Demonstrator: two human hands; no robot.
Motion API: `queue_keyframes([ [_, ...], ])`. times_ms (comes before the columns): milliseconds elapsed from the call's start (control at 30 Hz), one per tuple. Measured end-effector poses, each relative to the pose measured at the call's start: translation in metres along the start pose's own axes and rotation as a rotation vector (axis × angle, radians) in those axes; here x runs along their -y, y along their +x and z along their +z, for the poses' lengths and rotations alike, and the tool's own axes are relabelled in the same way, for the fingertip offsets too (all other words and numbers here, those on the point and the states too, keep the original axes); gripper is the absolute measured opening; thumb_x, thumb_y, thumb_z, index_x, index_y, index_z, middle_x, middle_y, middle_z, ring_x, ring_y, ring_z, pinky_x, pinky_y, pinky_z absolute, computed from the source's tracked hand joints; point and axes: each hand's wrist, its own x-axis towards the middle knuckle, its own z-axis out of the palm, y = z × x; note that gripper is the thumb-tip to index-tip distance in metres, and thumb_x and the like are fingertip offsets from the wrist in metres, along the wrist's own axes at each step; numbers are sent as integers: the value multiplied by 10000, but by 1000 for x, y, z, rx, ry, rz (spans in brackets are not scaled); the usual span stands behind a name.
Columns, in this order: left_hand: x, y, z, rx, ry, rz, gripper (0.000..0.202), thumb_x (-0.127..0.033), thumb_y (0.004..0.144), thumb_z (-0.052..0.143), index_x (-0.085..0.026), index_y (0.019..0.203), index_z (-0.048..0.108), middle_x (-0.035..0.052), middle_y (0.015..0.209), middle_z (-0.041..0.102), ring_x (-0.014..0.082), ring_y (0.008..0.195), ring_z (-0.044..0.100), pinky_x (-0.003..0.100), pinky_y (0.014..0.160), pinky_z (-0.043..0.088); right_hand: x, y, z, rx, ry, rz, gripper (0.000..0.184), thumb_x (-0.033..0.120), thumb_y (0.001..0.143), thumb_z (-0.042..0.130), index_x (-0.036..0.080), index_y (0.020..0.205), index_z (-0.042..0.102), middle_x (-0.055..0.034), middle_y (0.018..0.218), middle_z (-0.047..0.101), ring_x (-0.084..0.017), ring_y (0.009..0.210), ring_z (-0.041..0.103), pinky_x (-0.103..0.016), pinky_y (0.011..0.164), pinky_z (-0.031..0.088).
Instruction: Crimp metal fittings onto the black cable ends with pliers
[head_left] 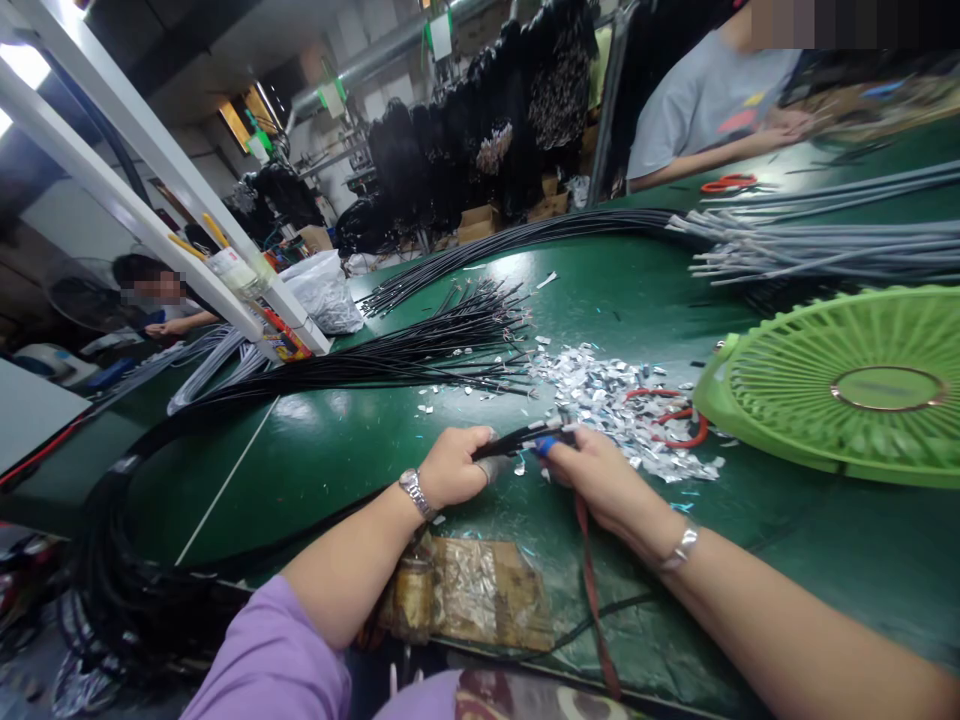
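A small bunch of black cables (514,440) runs between my two hands, just above the green table. My left hand (454,467) is wrapped round the bunch on its left side. At the cable ends, my right hand (600,475) pinches with thumb and finger; a blue wrap covers one fingertip. Exactly what the right fingertips grip is too small to make out apart from the cable ends. Behind my hands lies a pile of silvery foil scraps (592,385), with red-handled scissors (679,425) partly in it. A larger bundle of black cables (405,345) lies beyond my left hand.
A green fan (840,385) stands at the right. Grey cables (825,245) and another pair of scissors (727,184) lie behind it. A white post (187,190) rises at left, near a plastic bag (322,290). Taped cardboard (487,590) sits at the near edge. Two people work across the table.
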Motion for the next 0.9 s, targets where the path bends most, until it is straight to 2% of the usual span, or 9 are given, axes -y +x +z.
queue_keyframes([
  [67, 1, 0, -1, -8, -52, -66, 132, -252, 757, 568, -147, 677, 553, -33, 559, 528, 87, 522, 455, 204, 520, 322, 1, 6, -6, -118, 134, 29, 304, 393, 552, 708, 205, 595, 473, 56, 477, 450, -57, 390, 272, -206, 371, 178],
  [133, 2, 0, -2, -22, -73, -96, 120, -248, 757, 562, -147, 691, 559, -33, 559, 535, 88, 517, 464, 204, 517, 327, 2, 9, -9, -132, 181, 37, 330, 410, 541, 728, 201, 616, 484, 56, 479, 456, -54, 386, 274, -203, 369, 176],
  [300, 1, -1, -2, -23, 25, -5, 158, -243, 752, 559, -150, 629, 524, -33, 560, 507, 86, 536, 428, 207, 527, 300, 1, -3, 1, 128, -40, 60, 334, 468, 573, 719, 184, 623, 549, 63, 436, 434, -72, 399, 303, -220, 378, 180],
  [467, -3, -2, 1, 6, 93, 60, 189, -270, 761, 563, -153, 620, 515, -33, 549, 474, 85, 529, 400, 213, 516, 270, -1, -11, 13, 170, -75, 42, 296, 421, 536, 717, 188, 529, 533, 72, 425, 390, -65, 409, 270, -231, 386, 174],
  [600, -4, -1, 2, -11, 96, 72, 181, -273, 768, 567, -153, 637, 538, -23, 579, 512, 91, 552, 424, 213, 538, 298, 1, -5, 9, 115, 48, 42, 266, 344, 514, 710, 196, 481, 491, 62, 408, 405, -63, 399, 281, -226, 378, 177],
  [733, -2, 0, 0, -34, 12, -20, 119, -247, 756, 571, -151, 685, 577, -32, 565, 524, 90, 536, 448, 206, 526, 318, 2, 11, -10, -140, 266, 70, 229, 260, 497, 698, 197, 500, 479, 48, 430, 446, -51, 381, 291, -199, 357, 192],
  [767, -2, 0, -1, -39, -24, -51, 106, -239, 754, 568, -151, 694, 581, -35, 558, 527, 90, 527, 456, 205, 521, 323, 2, 14, -15, -170, 296, 79, 234, 263, 507, 703, 197, 506, 479, 45, 437, 451, -49, 377, 286, -194, 349, 189],
  [800, -2, -1, -2, -45, -56, -78, 99, -234, 750, 566, -151, 697, 580, -36, 552, 530, 90, 519, 462, 204, 517, 328, 2, 15, -17, -184, 307, 84, 236, 271, 514, 713, 193, 520, 490, 36, 456, 470, -47, 379, 293, -189, 345, 191],
  [900, -1, -1, -3, -59, -87, -102, 107, -236, 745, 565, -151, 680, 569, -34, 548, 539, 92, 515, 471, 207, 518, 335, 2, 12, -14, -69, 267, 80, 263, 282, 485, 769, 180, 615, 564, 40, 482, 487, -56, 408, 335, -178, 350, 206],
])
